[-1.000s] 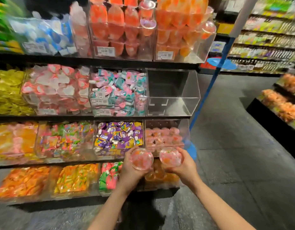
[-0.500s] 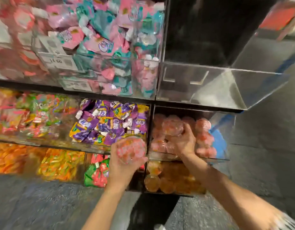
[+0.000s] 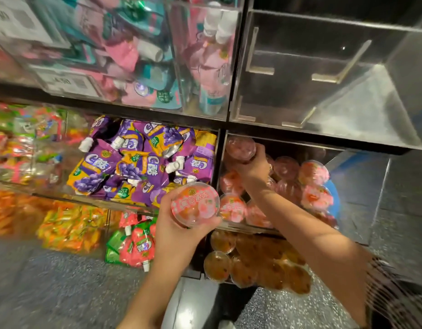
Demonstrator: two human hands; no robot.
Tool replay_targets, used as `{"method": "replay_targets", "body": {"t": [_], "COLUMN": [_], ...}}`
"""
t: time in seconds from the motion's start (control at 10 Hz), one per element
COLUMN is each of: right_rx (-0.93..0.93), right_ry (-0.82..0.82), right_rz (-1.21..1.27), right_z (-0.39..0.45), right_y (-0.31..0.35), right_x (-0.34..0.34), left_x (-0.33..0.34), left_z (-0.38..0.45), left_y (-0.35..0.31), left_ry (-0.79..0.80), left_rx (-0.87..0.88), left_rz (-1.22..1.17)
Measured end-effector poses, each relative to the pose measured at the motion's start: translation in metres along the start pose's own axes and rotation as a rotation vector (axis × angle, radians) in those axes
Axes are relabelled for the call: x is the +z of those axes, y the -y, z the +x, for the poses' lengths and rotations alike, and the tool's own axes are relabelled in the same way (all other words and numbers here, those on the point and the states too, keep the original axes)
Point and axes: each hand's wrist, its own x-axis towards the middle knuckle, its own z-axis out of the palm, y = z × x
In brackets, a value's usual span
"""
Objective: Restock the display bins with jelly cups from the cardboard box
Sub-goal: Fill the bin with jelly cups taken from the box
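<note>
Head view: a pink jelly cup (image 3: 195, 204) is gripped in the left hand (image 3: 179, 236), the fingers curled round its clear wall and the printed lid turned up toward the camera. It is held in front of the shelving, just over the front edge of the bin of purple grape pouches (image 3: 143, 160) and beside the neighbouring clear display bin (image 3: 357, 198).

A second pink jelly cup (image 3: 240, 147) is clasped by the right hand (image 3: 253, 163), which is reached deep into that bin — the cup is held at the bin's back left corner, above the pink cups already lying inside (image 3: 309, 184). The right forearm is laid across the bin's front lip. The two hands are kept apart, each closed on its own cup.

Directly above, an acrylic bin (image 3: 323, 74) is seen with nothing visible inside. To its left, a bin of pink and teal spouted pouches (image 3: 143, 67) carries price labels, too blurred to be read. Below the pink cups, a bin of amber-coloured jelly cups (image 3: 257, 264) is stacked at floor level, and to its left red and green pouches (image 3: 134, 245) are set — beyond them, orange and yellow packets (image 3: 70, 229), blurred. Speckled grey floor (image 3: 63, 286) is shown beneath. The cardboard box cannot be made out.
</note>
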Motion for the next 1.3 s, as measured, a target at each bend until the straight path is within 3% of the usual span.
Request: {"method": "replay_targets", "body": {"t": [0.2,0.3,0.4,0.5,0.6,0.8,0.9,1.0,1.1,1.3], "right_rx": [0.108,0.330,0.614,0.273,0.366,0.527,0.555,0.520,0.509,0.556], "right_ry": [0.096,0.149,0.460,0.701,0.747,0.533,0.343,0.202,0.205,-0.026], "right_rz": [-0.038,0.326,0.607,0.281,0.407,0.654,0.654,0.586,0.482,0.538], "right_z": [-0.011,-0.031,-0.096,-0.123,-0.130,-0.109,-0.082,-0.041,-0.008,0.021], "right_y": [0.016,0.015,0.032,0.044,0.041,0.022,0.009,-0.001,-0.013,-0.027], "right_x": [-0.019,-0.049,-0.108,-0.119,-0.129,-0.129,-0.123,-0.106,-0.089,-0.062], "left_x": [0.009,0.016,0.027,0.041,0.055,0.059,0.052,0.046,0.044,0.036], "left_z": [-0.006,-0.013,-0.020,-0.025,-0.026,-0.005,0.009,0.020,0.025,0.033], "left_y": [-0.013,-0.021,-0.031,-0.039,-0.042,-0.031,-0.022,-0.019,-0.021,-0.013], "left_ry": [0.022,0.054,0.119,0.183,0.258,0.465,0.437,0.394,0.424,0.468], "left_rx": [-0.031,-0.022,0.003,-0.019,0.001,0.111,0.088,0.051,0.023,0.007], "left_rz": [-0.017,-0.001,0.045,0.039,0.107,0.398,0.436,0.369,0.319,0.335]}}
